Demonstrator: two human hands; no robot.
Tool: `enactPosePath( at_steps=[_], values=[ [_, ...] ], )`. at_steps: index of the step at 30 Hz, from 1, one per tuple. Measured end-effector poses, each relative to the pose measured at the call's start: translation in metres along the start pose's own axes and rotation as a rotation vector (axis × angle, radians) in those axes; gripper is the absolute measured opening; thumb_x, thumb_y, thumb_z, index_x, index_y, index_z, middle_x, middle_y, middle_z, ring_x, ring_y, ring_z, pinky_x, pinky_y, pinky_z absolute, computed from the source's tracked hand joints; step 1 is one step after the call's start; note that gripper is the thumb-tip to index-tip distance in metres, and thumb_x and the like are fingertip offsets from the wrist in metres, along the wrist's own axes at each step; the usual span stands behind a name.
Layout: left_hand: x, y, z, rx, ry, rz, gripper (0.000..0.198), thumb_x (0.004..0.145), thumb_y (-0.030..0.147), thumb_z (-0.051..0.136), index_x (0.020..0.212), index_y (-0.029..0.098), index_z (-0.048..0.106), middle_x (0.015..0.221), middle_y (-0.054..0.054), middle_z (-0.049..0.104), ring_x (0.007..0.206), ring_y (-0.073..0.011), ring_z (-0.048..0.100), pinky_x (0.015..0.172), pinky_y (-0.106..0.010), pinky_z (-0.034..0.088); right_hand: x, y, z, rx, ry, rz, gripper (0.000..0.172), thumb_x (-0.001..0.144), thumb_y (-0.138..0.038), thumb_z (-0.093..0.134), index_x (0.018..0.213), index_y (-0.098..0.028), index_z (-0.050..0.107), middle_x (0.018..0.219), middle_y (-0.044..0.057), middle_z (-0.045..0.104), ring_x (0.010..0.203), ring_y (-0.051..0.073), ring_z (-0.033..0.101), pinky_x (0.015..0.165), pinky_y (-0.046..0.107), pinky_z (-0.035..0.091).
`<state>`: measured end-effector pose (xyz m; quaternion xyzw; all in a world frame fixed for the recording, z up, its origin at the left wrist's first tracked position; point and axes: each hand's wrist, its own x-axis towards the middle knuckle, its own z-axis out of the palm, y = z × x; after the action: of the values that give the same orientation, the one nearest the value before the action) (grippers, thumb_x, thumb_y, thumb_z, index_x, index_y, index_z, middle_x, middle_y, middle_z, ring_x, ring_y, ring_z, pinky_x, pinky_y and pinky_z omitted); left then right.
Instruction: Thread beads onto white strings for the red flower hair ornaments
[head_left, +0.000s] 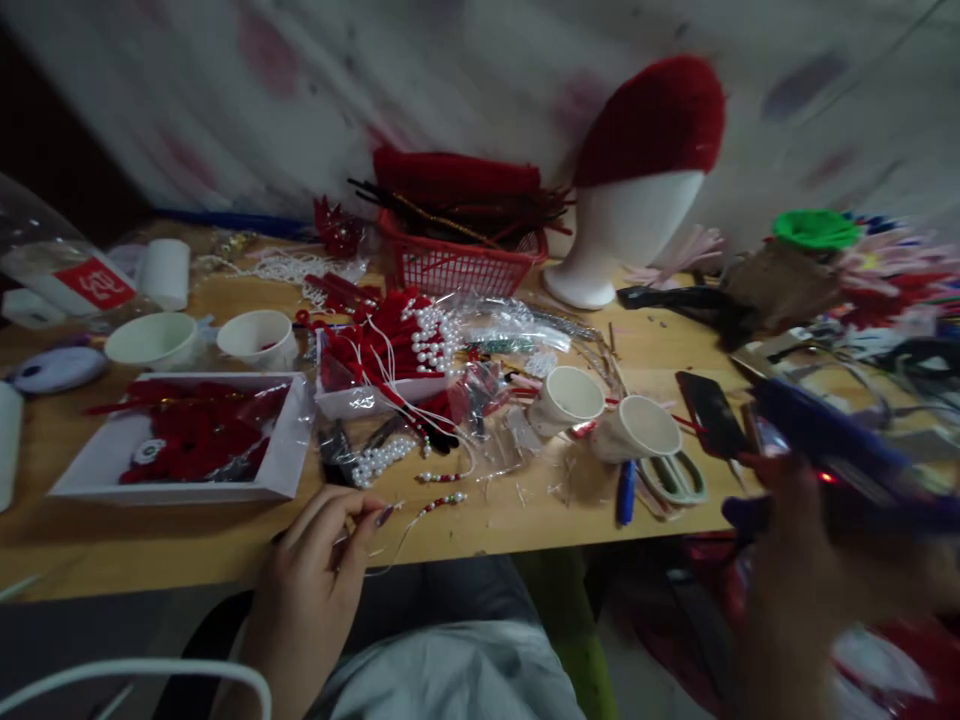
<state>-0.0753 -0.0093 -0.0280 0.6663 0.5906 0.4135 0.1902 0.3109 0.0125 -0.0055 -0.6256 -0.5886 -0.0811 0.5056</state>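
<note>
- Clearly, the left hand [319,560] is at the front edge of the wooden table [517,530], thumb and forefinger pinched together on a thin white cord [410,527].
- That cord runs to a beaded strand [442,502] of red, white and green beads, lying on the tabletop just beyond the fingertips.
- A 2nd beaded strand [442,477] lies right behind it, and a heap of white pearls [385,461] is near the knuckles.
- Off to the right, the right hand [795,530] is at a dark blue-purple tool [832,430] showing a small red light; both blur so much that I cannot tell whether the fingers are closed on it.
- Beside the tool lies a dark phone [711,415].
- Between the hands stand 2 pale cups, the nearer cup [641,428] with a blue pen [626,492] in front of it.
- On the left sits a white box [172,490] of red pieces; a smaller box [322,400] holds red bundles tipped with pearls.
- At the back, a red basket [465,268] stands beside a white mannequin head [637,225] in a red cap [656,120].
</note>
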Motion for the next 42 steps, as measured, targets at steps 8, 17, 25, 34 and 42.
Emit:
enactPosePath(
  at_steps=[8,17,25,34,42],
  values=[
    [0.000,0.017,0.008,-0.235,0.038,-0.146,0.021,0.092,0.038,0.061,0.079,0.022,0.066,0.078,-0.001,0.067,0.067,-0.0156,0.065,0.057,-0.022,0.053,0.070,0.031,0.047,-0.515,-0.091,0.377,0.040,0.083,-0.050,0.065,0.088,-0.012,0.073,0.086,0.021,0.076,0.083,0.036,0.070,0.069,0.040,0.046],
    [0.014,0.048,0.014,-0.630,0.078,-0.564,0.038,0.072,0.055,0.078,0.078,0.019,0.068,0.071,0.001,0.064,0.065,-0.0136,0.058,0.058,-0.021,0.045,0.000,-0.046,0.017,-0.334,0.198,0.300,0.029,0.083,-0.046,0.073,0.093,-0.019,0.070,0.076,0.008,0.064,0.066,0.027,0.057,0.060,0.039,0.043],
    [0.019,0.063,0.015,-1.006,-0.185,-0.764,0.049,0.058,0.056,0.089,0.075,0.014,0.069,0.058,0.005,0.049,0.048,-0.0041,0.033,0.045,-0.017,0.023,-0.054,-0.165,0.068,0.764,-0.257,0.009,0.015,0.093,-0.017,0.062,0.103,-0.018,0.073,0.093,0.008,0.065,0.084,0.019,0.068,0.068,0.029,0.059],
    [0.016,0.063,0.016,-1.031,-0.289,-0.745,0.044,0.067,0.057,0.084,0.081,0.016,0.074,0.059,0.005,0.048,0.052,-0.0053,0.034,0.047,-0.017,0.024,-0.055,-0.160,0.093,0.917,-0.416,0.029,0.014,0.096,-0.022,0.060,0.102,-0.019,0.073,0.110,0.011,0.067,0.106,0.022,0.068,0.085,0.033,0.060],
    [0.014,0.062,0.018,-1.086,-0.299,-0.740,0.048,0.066,0.058,0.084,0.081,0.016,0.067,0.060,0.006,0.047,0.051,-0.0044,0.028,0.047,-0.018,0.017,-0.059,-0.172,0.093,1.068,-0.426,0.434,0.013,0.082,-0.034,0.081,0.073,-0.026,0.076,0.103,0.004,0.069,0.101,0.021,0.063,0.087,0.032,0.051]
  ],
)
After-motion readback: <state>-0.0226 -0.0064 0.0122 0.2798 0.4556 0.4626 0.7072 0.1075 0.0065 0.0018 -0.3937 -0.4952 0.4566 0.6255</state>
